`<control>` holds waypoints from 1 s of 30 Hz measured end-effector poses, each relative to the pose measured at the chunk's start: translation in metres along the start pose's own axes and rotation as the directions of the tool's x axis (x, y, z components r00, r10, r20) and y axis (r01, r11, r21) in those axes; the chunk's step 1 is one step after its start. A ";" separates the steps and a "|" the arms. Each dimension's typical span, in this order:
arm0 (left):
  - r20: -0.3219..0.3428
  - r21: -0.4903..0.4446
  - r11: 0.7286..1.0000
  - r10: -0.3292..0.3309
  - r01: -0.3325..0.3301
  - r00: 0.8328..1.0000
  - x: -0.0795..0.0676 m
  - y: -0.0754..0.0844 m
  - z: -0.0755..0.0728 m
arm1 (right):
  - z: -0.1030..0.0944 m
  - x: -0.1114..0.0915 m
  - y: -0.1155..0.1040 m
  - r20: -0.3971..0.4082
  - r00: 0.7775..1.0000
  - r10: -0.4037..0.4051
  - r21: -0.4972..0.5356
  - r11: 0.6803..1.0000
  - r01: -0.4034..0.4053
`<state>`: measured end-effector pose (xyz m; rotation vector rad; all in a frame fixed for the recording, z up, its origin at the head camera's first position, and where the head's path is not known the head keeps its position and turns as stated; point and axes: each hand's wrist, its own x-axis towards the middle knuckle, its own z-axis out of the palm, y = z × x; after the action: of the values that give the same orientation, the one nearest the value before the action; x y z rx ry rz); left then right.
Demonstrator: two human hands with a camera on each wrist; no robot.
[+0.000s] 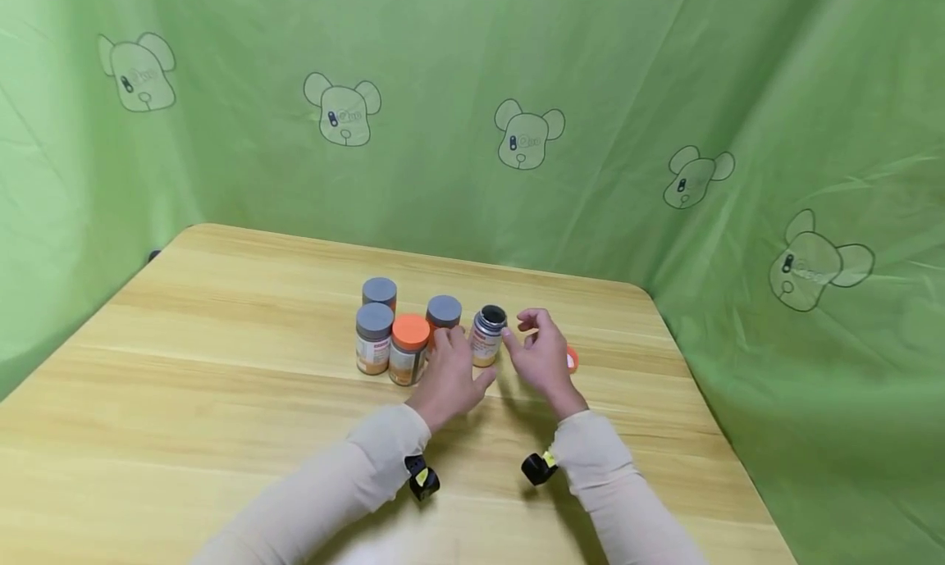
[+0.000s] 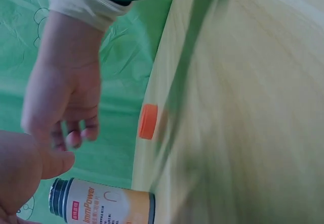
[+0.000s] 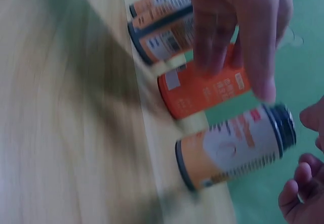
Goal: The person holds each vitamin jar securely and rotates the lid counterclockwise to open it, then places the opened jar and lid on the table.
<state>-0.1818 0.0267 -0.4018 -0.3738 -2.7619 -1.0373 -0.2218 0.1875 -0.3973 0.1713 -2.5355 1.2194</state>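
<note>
An uncapped supplement bottle (image 1: 486, 339) with a white and orange label stands upright between my two hands, its dark mouth facing up. My left hand (image 1: 454, 378) is just left of it, fingers loosely bent in front of an orange bottle (image 3: 202, 90) with a grey lid (image 1: 444, 309). Whether those fingertips touch that bottle, I cannot tell. My right hand (image 1: 542, 356) hovers right of the uncapped bottle, fingers loosely curled around nothing. An orange cap (image 2: 148, 122) lies on the table beyond the right hand, partly hidden by it in the head view.
Left of my hands stand a bottle with an orange lid (image 1: 410, 330) and two bottles with grey lids, one in front (image 1: 374, 321) and one behind (image 1: 380, 290). They share a wooden table (image 1: 221, 434). A green curtain (image 1: 435, 188) hangs behind and beside it.
</note>
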 end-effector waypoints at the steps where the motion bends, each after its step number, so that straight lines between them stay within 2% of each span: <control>1: -0.010 -0.005 1.000 -0.003 0.003 1.000 -0.001 0.000 0.001 | 0.002 0.000 -0.003 0.014 0.999 -0.038 0.008 0.999 0.038; 4: -0.028 -0.029 0.999 -0.016 0.015 0.999 -0.003 0.000 0.004 | 0.007 -0.001 -0.012 0.053 0.990 -0.131 0.004 0.991 0.131; 6: -0.034 -0.045 0.999 -0.021 0.020 0.999 -0.003 0.000 0.006 | 0.010 0.000 -0.017 0.075 0.983 -0.166 -0.004 0.986 0.167; 14: -0.027 -0.055 0.998 -0.006 0.004 1.000 -0.005 -0.003 0.010 | 0.016 0.009 -0.035 0.175 0.956 -0.236 0.005 0.971 0.239; 23: -0.021 -0.068 0.997 -0.041 0.040 0.999 -0.005 -0.008 0.009 | 0.027 0.020 -0.047 0.330 0.921 -0.208 -0.065 0.968 0.242; 30: -0.003 -0.089 0.996 -0.026 0.025 1.000 -0.005 -0.014 0.008 | 0.037 0.026 -0.054 0.402 0.889 -0.217 -0.135 0.947 0.292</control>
<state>-0.1812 0.0209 -0.4178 -0.3492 -2.7303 -1.1692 -0.2422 0.1257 -0.3700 0.7411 -2.8214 0.9008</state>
